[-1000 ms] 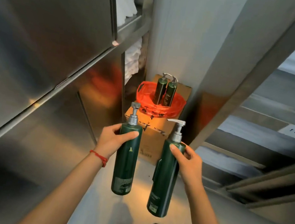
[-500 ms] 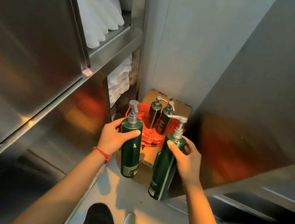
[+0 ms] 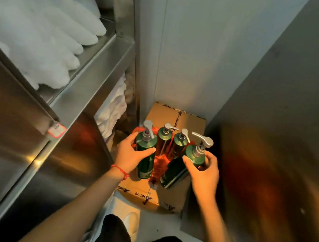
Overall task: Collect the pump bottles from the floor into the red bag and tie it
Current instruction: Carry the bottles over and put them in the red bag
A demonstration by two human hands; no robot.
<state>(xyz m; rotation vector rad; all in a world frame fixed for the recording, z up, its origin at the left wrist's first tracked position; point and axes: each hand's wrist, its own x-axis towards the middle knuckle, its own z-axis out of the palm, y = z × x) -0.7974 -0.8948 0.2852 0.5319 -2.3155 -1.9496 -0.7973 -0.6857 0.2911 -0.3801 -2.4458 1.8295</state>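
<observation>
My left hand (image 3: 132, 156) grips a dark green pump bottle (image 3: 146, 160) upright by its upper body, over the near left side of the red bag (image 3: 160, 162). My right hand (image 3: 204, 171) holds a second green pump bottle (image 3: 178, 171), tilted with its silver pump up and to the right, over the bag's near right side. Two more green pump bottles (image 3: 164, 140) (image 3: 179, 144) stand inside the red bag, which rests on a cardboard box (image 3: 177, 117). Most of the bag is hidden behind the bottles and hands.
A steel shelf unit (image 3: 92, 66) with stacked white towels (image 3: 34, 27) lines the left. A steel panel (image 3: 275, 137) closes the right, a pale wall stands behind the box. My legs and a white shoe (image 3: 132, 223) are on the narrow floor strip below.
Both hands moved forward and down with their bottles, from in front of the box to right over the red bag. The right bottle tilted. The camera came closer and tipped downward.
</observation>
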